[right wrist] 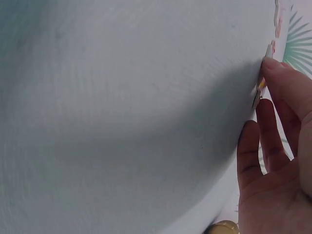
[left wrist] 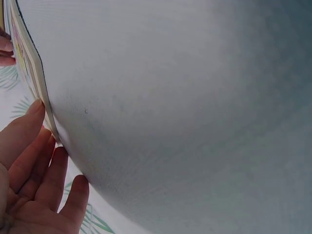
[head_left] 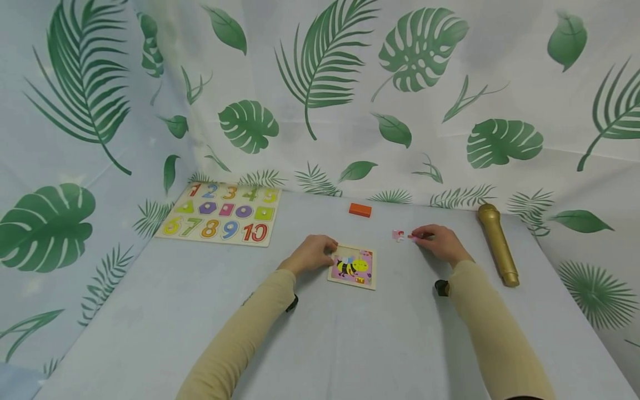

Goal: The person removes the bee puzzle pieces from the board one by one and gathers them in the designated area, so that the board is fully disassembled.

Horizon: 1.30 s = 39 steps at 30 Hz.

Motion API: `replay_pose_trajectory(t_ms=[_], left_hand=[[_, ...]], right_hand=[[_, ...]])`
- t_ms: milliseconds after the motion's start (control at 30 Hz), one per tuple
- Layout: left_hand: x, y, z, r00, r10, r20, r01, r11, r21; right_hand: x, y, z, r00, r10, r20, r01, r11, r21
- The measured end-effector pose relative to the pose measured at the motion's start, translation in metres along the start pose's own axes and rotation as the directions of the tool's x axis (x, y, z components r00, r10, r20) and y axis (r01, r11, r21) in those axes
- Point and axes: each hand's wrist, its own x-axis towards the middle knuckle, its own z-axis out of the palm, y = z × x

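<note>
A square wooden bee jigsaw puzzle (head_left: 352, 271) lies flat on the table, with bare tray showing along its upper part. My left hand (head_left: 311, 253) holds its left edge; in the left wrist view the thumb (left wrist: 35, 109) rests against the rim and the fingers curl around the corner. To the right of the puzzle, my right hand (head_left: 441, 243) pinches a small jigsaw piece (right wrist: 261, 87) between thumb and fingers, at the table surface. Just left of that hand lies pink jigsaw material (head_left: 398, 235); how many pieces it is, I cannot tell.
A number and shape puzzle board (head_left: 212, 239) lies at the back left. An orange block (head_left: 360, 210) sits behind the bee puzzle. At the right, a gold microphone (head_left: 499, 244) lies lengthwise. Leaf-printed cloth (head_left: 320, 150) hangs around the table's back and sides.
</note>
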Motion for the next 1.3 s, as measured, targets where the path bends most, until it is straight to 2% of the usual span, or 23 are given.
replay_pose_trajectory(t_ms=[500, 700, 833, 933, 1067, 1200, 1300], left_hand=[[-0.001, 0.002, -0.001, 1.000, 0.000, -0.003, 0.000, 1.000, 0.007], [-0.002, 0.002, 0.000, 1.000, 0.001, -0.007, -0.001, 1.000, 0.009], [-0.003, 0.003, -0.001, 1.000, 0.005, -0.005, -0.005, 1.000, 0.012], [-0.003, 0.003, -0.002, 1.000, -0.004, 0.001, 0.004, 1.000, 0.005], [-0.003, 0.004, -0.003, 1.000, -0.017, 0.013, 0.017, 1.000, -0.007], [-0.002, 0.003, -0.003, 1.000, -0.014, 0.019, 0.015, 1.000, -0.009], [-0.001, 0.002, -0.002, 1.000, -0.009, 0.018, 0.009, 1.000, -0.004]], right_hand=[[0.001, 0.004, 0.000, 1.000, -0.005, -0.006, 0.005, 1.000, -0.005], [0.000, -0.002, -0.004, 1.000, 0.015, 0.003, -0.015, 1.000, 0.008], [0.001, -0.019, -0.004, 1.000, -0.020, 0.006, 0.021, 1.000, -0.004], [0.000, -0.041, 0.003, 0.999, -0.043, 0.017, 0.043, 0.999, -0.014], [-0.008, -0.072, 0.023, 0.992, -0.109, 0.059, 0.110, 0.994, -0.026], [-0.017, -0.092, 0.046, 0.972, -0.205, 0.115, 0.207, 0.978, -0.010], [-0.022, -0.100, 0.060, 0.967, -0.213, 0.141, 0.212, 0.977, 0.022]])
